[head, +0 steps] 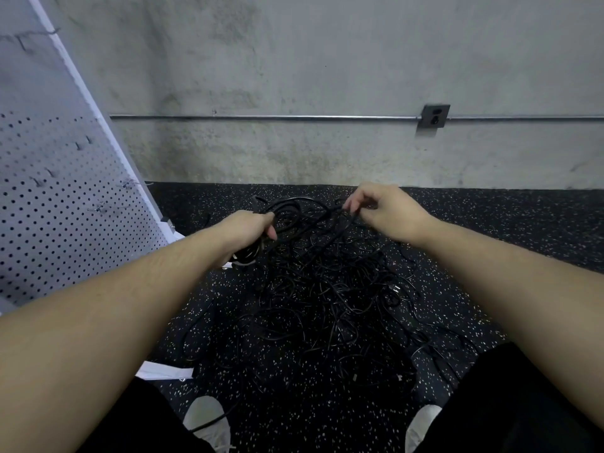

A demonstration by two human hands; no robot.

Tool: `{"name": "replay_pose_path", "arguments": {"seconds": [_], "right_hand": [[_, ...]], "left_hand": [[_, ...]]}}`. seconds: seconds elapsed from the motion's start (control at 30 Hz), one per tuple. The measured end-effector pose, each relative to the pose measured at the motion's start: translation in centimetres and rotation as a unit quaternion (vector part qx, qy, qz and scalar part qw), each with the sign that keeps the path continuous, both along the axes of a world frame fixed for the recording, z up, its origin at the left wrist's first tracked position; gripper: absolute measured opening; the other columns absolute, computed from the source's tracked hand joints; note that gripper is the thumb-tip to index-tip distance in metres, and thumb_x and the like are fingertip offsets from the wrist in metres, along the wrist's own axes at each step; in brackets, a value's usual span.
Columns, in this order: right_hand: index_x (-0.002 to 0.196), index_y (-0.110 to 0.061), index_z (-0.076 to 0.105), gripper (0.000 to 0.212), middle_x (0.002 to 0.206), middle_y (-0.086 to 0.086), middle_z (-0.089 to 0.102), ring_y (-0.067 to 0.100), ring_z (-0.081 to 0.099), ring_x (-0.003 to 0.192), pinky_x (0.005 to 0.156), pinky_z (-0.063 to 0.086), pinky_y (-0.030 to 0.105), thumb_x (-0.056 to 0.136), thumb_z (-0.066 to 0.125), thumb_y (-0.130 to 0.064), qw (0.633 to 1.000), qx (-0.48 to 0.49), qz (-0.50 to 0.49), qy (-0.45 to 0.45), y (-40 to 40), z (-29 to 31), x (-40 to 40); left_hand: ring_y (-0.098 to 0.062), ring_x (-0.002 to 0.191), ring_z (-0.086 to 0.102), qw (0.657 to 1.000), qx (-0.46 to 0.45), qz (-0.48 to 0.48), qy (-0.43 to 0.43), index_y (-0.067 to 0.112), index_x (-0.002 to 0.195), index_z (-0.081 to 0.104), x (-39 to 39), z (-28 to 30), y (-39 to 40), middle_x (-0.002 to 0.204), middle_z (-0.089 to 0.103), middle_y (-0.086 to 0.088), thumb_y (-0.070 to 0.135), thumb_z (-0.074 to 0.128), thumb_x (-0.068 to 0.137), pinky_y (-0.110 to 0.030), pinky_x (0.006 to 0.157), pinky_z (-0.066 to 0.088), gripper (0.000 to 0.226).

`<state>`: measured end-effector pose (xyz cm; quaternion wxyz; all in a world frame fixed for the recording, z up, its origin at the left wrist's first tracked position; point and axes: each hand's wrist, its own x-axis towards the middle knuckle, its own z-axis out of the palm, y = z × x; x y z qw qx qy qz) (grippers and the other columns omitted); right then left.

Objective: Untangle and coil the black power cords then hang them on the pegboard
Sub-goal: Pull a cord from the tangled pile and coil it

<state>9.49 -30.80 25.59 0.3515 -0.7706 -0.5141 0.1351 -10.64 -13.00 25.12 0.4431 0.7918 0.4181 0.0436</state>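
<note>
A tangled heap of black power cords (327,299) lies on the speckled black floor in front of me. My left hand (250,228) grips a partly wound coil of black cord (287,212), whose loops rise above my fist. My right hand (382,210) pinches a strand of the same cord between thumb and fingers, just right of the coil. The strand runs down into the heap. A white pegboard (55,204) with several metal hooks stands tilted at the left.
A concrete wall (327,76) rises behind the heap, with a metal conduit and an outlet box (434,116). The pegboard's white foot (163,374) lies near my left leg. My two shoes show at the bottom edge, with cords close to them.
</note>
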Motion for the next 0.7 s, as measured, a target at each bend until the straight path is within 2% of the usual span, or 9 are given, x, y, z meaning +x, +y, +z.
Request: {"name": "replay_pose_path", "arguments": {"seconds": [0.07,0.1,0.17,0.2,0.3,0.4,0.53,0.6,0.7], "right_hand": [[0.08,-0.026,0.064,0.036,0.105,-0.008,0.072,0.012,0.067,0.093,0.077,0.055,0.025,0.089,0.054,0.007,0.993,-0.105,-0.019,-0.055,0.0,-0.6,1.0],[0.083,-0.028,0.064,0.038,0.105,-0.006,0.071,0.013,0.065,0.087,0.072,0.054,0.028,0.088,0.051,0.007,0.982,-0.171,-0.022,-0.078,0.1,-0.9,1.1],[0.098,-0.023,0.063,0.035,0.107,-0.002,0.071,0.009,0.058,0.076,0.057,0.042,0.021,0.09,0.046,0.006,0.968,-0.24,-0.018,-0.075,0.2,-1.2,0.8],[0.108,-0.021,0.06,0.032,0.108,0.0,0.07,0.008,0.057,0.075,0.056,0.039,0.02,0.092,0.047,0.003,0.969,-0.237,-0.019,-0.063,0.4,-1.1,0.6],[0.125,-0.022,0.052,0.027,0.107,-0.002,0.064,0.011,0.058,0.082,0.065,0.041,0.024,0.098,0.058,-0.021,0.983,-0.177,-0.019,-0.042,1.1,-0.7,-0.2],[0.113,-0.021,0.068,0.025,0.101,-0.007,0.069,0.011,0.061,0.09,0.074,0.044,0.022,0.101,0.057,-0.04,0.985,-0.17,0.031,-0.009,1.7,-1.1,-1.0],[0.101,-0.028,0.076,0.031,0.088,-0.014,0.072,-0.001,0.064,0.077,0.068,0.043,0.007,0.104,0.051,-0.045,0.991,-0.103,-0.015,0.08,1.2,-1.2,-1.4],[0.102,-0.027,0.079,0.031,0.091,-0.011,0.077,0.002,0.07,0.08,0.074,0.051,0.011,0.102,0.054,-0.045,0.984,-0.022,-0.059,0.167,1.3,-0.7,-1.1],[0.097,-0.018,0.075,0.034,0.093,-0.005,0.077,0.004,0.069,0.078,0.069,0.05,0.014,0.102,0.054,-0.044,0.963,0.065,-0.109,0.238,1.9,0.1,-1.4]], "left_hand": [[-0.017,0.061,0.052,1.0,-0.024,-0.016,-0.001,0.014,0.088,0.076,-0.1,0.1,-0.1,0.071,0.061,-0.004,0.042,0.043,0.107,-0.03,0.06,0.039,0.048],[-0.016,0.061,0.052,0.999,-0.028,-0.024,-0.003,0.015,0.088,0.077,0.0,0.1,-0.3,0.069,0.061,-0.003,0.043,0.042,0.107,-0.03,0.061,0.039,0.048],[-0.016,0.062,0.053,0.999,-0.021,-0.042,-0.013,0.016,0.087,0.077,0.2,0.1,-0.6,0.068,0.062,-0.001,0.045,0.042,0.107,-0.031,0.065,0.041,0.049],[-0.016,0.063,0.054,0.998,-0.017,-0.051,-0.021,0.018,0.087,0.077,0.4,0.2,-0.6,0.068,0.063,0.0,0.046,0.042,0.107,-0.032,0.068,0.042,0.049],[-0.016,0.063,0.054,0.995,-0.026,-0.08,-0.048,0.021,0.086,0.077,0.7,0.3,-1.0,0.069,0.063,0.001,0.05,0.042,0.106,-0.032,0.066,0.043,0.049],[-0.014,0.06,0.053,0.991,-0.05,-0.093,-0.076,0.021,0.086,0.077,0.8,0.5,-1.5,0.071,0.062,0.0,0.052,0.041,0.106,-0.029,0.055,0.046,0.051],[-0.012,0.053,0.052,0.984,-0.107,-0.088,-0.113,0.019,0.09,0.076,0.8,0.9,-1.9,0.071,0.061,-0.001,0.052,0.039,0.107,-0.025,0.042,0.043,0.052],[-0.01,0.051,0.052,0.981,-0.124,-0.088,-0.125,0.018,0.092,0.074,0.6,1.1,-1.9,0.072,0.062,-0.001,0.052,0.038,0.107,-0.025,0.041,0.042,0.051],[-0.009,0.054,0.054,0.979,-0.097,-0.114,-0.141,0.016,0.095,0.073,0.5,1.1,-2.0,0.073,0.063,-0.001,0.05,0.039,0.107,-0.025,0.044,0.045,0.05]]}}
